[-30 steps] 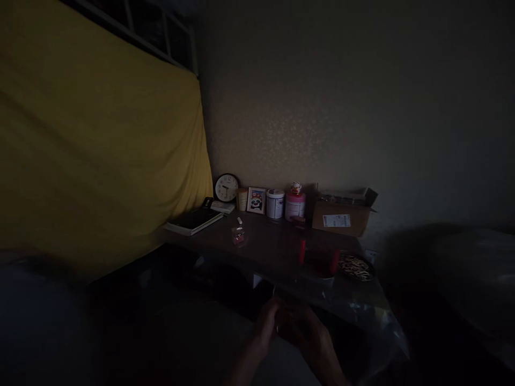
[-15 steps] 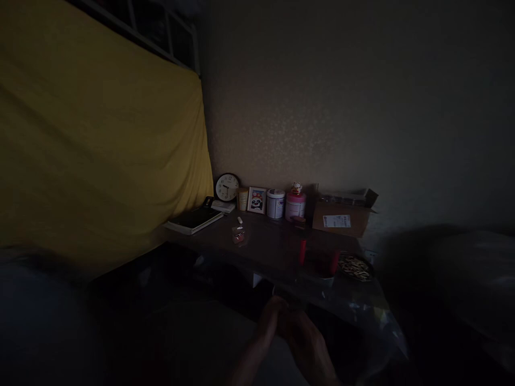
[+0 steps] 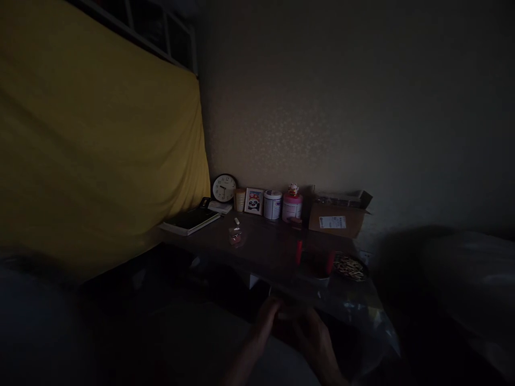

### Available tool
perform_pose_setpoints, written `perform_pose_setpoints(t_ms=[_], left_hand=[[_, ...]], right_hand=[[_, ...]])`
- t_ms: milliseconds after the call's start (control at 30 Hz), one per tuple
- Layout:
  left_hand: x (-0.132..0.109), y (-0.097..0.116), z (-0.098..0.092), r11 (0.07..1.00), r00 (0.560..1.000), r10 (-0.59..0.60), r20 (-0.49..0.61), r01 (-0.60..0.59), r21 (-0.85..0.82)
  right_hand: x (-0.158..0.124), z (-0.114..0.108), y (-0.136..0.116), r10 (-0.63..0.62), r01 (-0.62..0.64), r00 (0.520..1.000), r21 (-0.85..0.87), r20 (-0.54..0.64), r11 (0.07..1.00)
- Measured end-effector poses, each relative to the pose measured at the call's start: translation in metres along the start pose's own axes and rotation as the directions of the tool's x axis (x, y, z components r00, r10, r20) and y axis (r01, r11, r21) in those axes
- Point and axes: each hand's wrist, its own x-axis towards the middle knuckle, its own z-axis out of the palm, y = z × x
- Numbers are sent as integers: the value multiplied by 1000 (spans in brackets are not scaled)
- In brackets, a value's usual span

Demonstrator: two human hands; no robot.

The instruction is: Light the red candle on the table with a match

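My left hand (image 3: 267, 316) and my right hand (image 3: 316, 332) are low in the view, in front of the table's near edge. Both have curled fingers and come close together at the fingertips. A dim shape spans the gap between them, too dark to name. Beyond my hands, two red upright cylinders (image 3: 299, 252) stand on the table (image 3: 265, 249). Beside the right one lies a round dish (image 3: 350, 267) heaped with small pale sticks.
A clock (image 3: 224, 188), a framed panda picture (image 3: 254, 201), two lidded tins (image 3: 272, 205) and a cardboard box (image 3: 333, 220) line the wall. Books (image 3: 191, 221) lie at left, near a yellow curtain (image 3: 120, 134). A small clear packet (image 3: 235, 236) is mid-table. The room is very dark.
My hands have moved slightly apart, my right hand shifting to the right. The scene has slid a little to the left in view.
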Motion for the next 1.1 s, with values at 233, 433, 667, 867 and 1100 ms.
perform_pose_setpoints(t_ms=[233, 433, 667, 867, 1100], left_hand=[[-2, -2, 2, 997, 995, 66, 70, -69, 34], [-3, 1, 4, 999, 983, 45, 179, -45, -1], [-7, 7, 8, 993, 978, 31, 207, -6, -121], [-10, 13, 11, 968, 971, 45, 235, 16, -250], [-10, 15, 11, 953, 968, 27, 250, 51, -299]], right_hand=[[4, -14, -6, 179, -170, 983, 133, -53, 976], [4, -15, -7, 227, -208, 973, 247, -47, 946], [8, -12, 2, 300, -254, 952, 402, -56, 880], [12, -14, 12, 305, -207, 937, 435, -169, 876], [12, -19, 13, 289, -182, 928, 389, -237, 903]])
